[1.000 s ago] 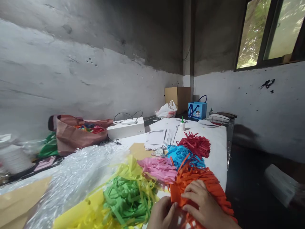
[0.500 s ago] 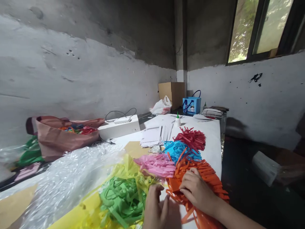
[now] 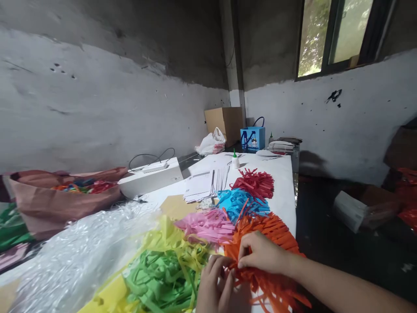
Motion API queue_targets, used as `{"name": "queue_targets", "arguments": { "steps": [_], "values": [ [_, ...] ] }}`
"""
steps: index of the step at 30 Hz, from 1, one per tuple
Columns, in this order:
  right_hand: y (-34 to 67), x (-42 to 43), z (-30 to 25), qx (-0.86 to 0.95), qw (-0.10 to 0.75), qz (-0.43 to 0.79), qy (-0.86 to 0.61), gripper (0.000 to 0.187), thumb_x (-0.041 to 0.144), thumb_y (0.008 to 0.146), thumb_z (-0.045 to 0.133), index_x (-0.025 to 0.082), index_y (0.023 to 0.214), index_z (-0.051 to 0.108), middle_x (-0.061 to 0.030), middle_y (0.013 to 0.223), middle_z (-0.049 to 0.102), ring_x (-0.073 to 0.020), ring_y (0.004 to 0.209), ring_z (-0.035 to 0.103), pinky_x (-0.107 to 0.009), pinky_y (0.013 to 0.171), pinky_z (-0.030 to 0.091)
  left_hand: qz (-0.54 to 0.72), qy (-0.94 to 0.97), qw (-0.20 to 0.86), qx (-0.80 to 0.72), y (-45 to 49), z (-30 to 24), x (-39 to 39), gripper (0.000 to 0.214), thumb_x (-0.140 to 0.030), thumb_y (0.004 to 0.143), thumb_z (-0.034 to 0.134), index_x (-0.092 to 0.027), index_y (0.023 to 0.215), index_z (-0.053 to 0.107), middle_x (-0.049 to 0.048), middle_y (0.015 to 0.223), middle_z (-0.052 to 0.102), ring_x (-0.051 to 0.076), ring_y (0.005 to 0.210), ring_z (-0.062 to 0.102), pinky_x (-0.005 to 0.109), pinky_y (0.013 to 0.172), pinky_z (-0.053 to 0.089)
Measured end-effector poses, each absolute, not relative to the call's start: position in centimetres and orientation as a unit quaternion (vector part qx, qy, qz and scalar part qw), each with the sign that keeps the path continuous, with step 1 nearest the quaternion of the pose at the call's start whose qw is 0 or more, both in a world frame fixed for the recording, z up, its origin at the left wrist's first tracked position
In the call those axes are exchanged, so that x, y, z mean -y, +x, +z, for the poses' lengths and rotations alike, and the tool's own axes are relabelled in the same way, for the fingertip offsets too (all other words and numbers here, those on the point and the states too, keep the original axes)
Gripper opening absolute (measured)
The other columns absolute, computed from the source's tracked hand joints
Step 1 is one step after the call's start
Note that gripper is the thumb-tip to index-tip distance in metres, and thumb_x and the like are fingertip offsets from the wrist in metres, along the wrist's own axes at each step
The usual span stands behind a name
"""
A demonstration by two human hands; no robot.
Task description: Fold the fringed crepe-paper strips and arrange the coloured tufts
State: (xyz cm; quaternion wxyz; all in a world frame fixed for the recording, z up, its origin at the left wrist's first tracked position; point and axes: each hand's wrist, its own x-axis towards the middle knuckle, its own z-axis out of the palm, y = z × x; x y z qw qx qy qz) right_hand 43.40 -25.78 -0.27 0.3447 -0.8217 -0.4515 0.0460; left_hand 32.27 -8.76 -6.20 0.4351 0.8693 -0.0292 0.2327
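Right hand: thumb and index finger brought together in a pinch on a bit of the orange fringe, the other fingers curled under. Left hand: half curled, thumb and forefinger close to each other at the near left edge of the same fringe. Whether a strand sits between them cannot be told.

Orange fringe lies under and beyond the right hand on the white tabletop, cut ends fanning out to its right; loose strands trail toward the wearer, between and below the two hands. Paper or thin cloth: not clear.

Surroundings: green strips just left of the left hand, on yellow material; pink strips ahead of the left hand; blue strips, then red strips, ahead of the right hand. Blue touches orange.

Handling notes (judgement): pinch at the uncut band if it can be found, since single strands would likely tear or stretch. Left fingertips best used to steady the near edge while the right fingers sort. Work a few strands at a time, with small tugs along their length. Watch the border with blue and pink; crossing strands could drag the neighbouring bundles along.
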Motion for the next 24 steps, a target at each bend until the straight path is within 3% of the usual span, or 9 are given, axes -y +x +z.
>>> {"name": "queue_targets", "arguments": {
  "steps": [2,7,11,14,18,21,24],
  "values": [
    [44.0,25.7,0.3,0.482,0.330,0.052,-0.810,0.007,0.013,0.081,0.080,0.018,0.078,0.078,0.0046,0.075,0.075,-0.0120,0.068,0.069,-0.021,0.065,0.047,0.213,0.878,0.425,0.053,32.2,-5.6,8.7,0.025,-0.041,0.099,0.053,-0.025,0.100,0.072,0.0072,0.095,0.072,0.024,0.082,0.068,0.035,0.076,0.056],
    [44.1,25.9,1.4,0.574,0.262,-0.017,-0.775,0.011,0.010,0.092,0.065,0.019,0.090,0.073,-0.0030,0.095,0.074,-0.0199,0.097,0.064,-0.037,0.098,0.039,0.223,0.884,0.409,0.032,32.4,-5.3,8.5,0.027,-0.041,0.099,0.054,-0.023,0.086,0.069,0.0045,0.082,0.066,0.021,0.074,0.063,0.031,0.070,0.052],
    [43.5,26.8,1.1,0.624,0.227,-0.056,-0.746,0.021,0.009,0.093,0.053,0.017,0.105,0.069,-0.0098,0.112,0.069,-0.0222,0.106,0.059,-0.042,0.102,0.036,0.233,0.880,0.413,0.023,32.6,-5.8,8.4,0.034,-0.043,0.100,0.051,-0.021,0.077,0.065,0.0031,0.076,0.061,0.019,0.067,0.059,0.028,0.063,0.048],
    [43.2,28.0,0.8,0.642,0.228,-0.096,-0.726,0.016,0.013,0.088,0.059,0.019,0.100,0.069,-0.0093,0.125,0.064,-0.0231,0.118,0.055,-0.043,0.106,0.033,0.233,0.877,0.419,0.022,32.7,-6.0,8.4,0.036,-0.045,0.101,0.050,-0.021,0.078,0.065,0.0029,0.076,0.061,0.019,0.068,0.060,0.028,0.064,0.048],
    [43.4,29.0,0.6,0.643,0.206,-0.112,-0.729,0.010,0.023,0.093,0.063,0.020,0.097,0.072,-0.0086,0.133,0.062,-0.0245,0.127,0.053,-0.048,0.112,0.027,0.235,0.876,0.421,0.018,32.8,-6.2,8.5,0.037,-0.045,0.101,0.049,-0.022,0.077,0.065,0.0024,0.075,0.060,0.019,0.068,0.060,0.028,0.064,0.048],
    [43.6,28.9,0.5,0.644,0.176,-0.092,-0.739,0.012,0.019,0.096,0.061,0.020,0.094,0.073,-0.0076,0.133,0.065,-0.0243,0.131,0.051,-0.049,0.114,0.026,0.238,0.876,0.419,0.017,32.8,-6.1,8.6,0.035,-0.042,0.101,0.050,-0.021,0.078,0.065,0.0021,0.075,0.060,0.019,0.068,0.060,0.028,0.064,0.048],
    [43.9,28.5,0.3,0.631,0.198,-0.060,-0.748,0.016,0.014,0.096,0.059,0.019,0.087,0.072,-0.0059,0.128,0.068,-0.0224,0.129,0.053,-0.049,0.116,0.024,0.242,0.877,0.415,0.021,32.8,-6.1,8.6,0.033,-0.040,0.101,0.051,-0.021,0.077,0.064,0.0019,0.075,0.059,0.019,0.067,0.059,0.028,0.064,0.047]
  ]
}}
